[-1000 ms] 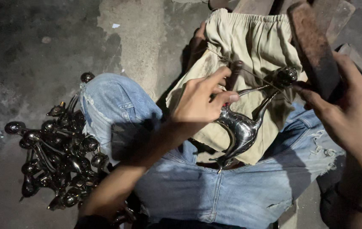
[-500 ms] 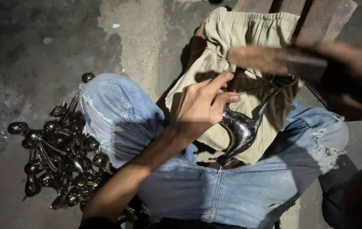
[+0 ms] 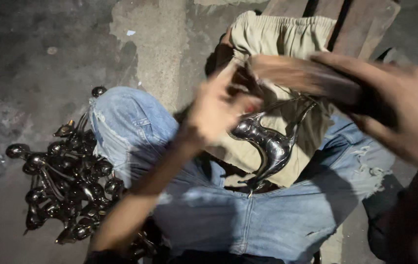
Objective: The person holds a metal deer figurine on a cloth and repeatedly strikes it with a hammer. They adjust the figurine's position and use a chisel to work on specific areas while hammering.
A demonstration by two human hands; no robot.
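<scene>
left of the blue-jeaned knee [image 3: 130, 132], a heap of dark metal pieces [image 3: 64, 181] lies on the floor. above the lap, the left hand [image 3: 219, 110] clamps the shiny curved metal casting [image 3: 267, 142] steady on tan cloth [image 3: 277, 39]; rightward, the blurred right hand [image 3: 405, 112] grips a flat brown tool [image 3: 312, 80].

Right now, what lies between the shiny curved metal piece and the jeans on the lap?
In the head view, a folded beige cloth lies between them: the shiny metal piece rests on it, and the cloth covers the blue jeans.

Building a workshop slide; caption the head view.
Left hand steadies a shiny metal piece while right hand swings a blurred tool.
</scene>
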